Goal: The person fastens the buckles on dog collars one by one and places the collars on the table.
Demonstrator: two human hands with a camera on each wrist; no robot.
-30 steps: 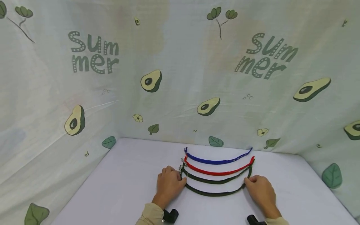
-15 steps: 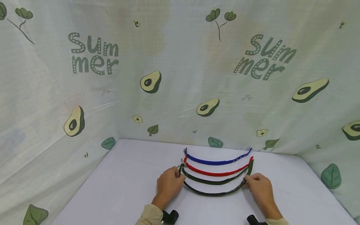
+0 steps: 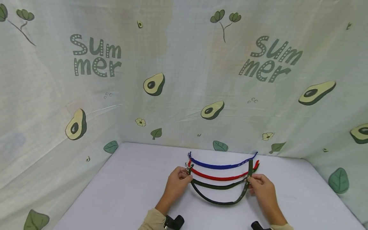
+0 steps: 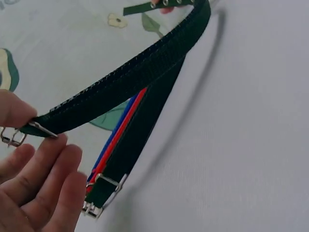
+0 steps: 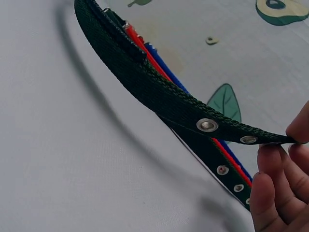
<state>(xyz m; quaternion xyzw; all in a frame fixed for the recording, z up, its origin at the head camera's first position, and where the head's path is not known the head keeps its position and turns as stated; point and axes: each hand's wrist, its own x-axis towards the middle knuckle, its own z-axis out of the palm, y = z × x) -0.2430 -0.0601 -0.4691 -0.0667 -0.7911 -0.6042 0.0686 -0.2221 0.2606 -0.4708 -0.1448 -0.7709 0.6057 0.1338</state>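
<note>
A dark green webbing collar (image 3: 219, 203) hangs in a sagging curve between both hands, nearest to the body. My left hand (image 3: 176, 183) pinches its buckle end between thumb and fingers; the metal buckle (image 4: 13, 137) pokes out past the thumb in the left wrist view. At the other end, my right hand (image 3: 264, 190) pinches the strap beside its metal eyelets (image 5: 207, 125), and the tip sticks up above the fingers. Behind it, a second dark green collar (image 3: 219, 187), a red collar (image 3: 219, 179) and a blue collar (image 3: 219, 167) lie in a row, buckles to the left.
The collars lie on a white table (image 3: 129, 191), near its back edge. A pale cloth (image 3: 178, 57) printed with avocados and leaves hangs behind and along the sides. Black wrist cameras (image 3: 174, 222) are strapped on both wrists.
Both hands have come closer together and a little upward, lifting the front green collar's ends. Its curve sags deeper, and its right tip now overlaps the red collar.
</note>
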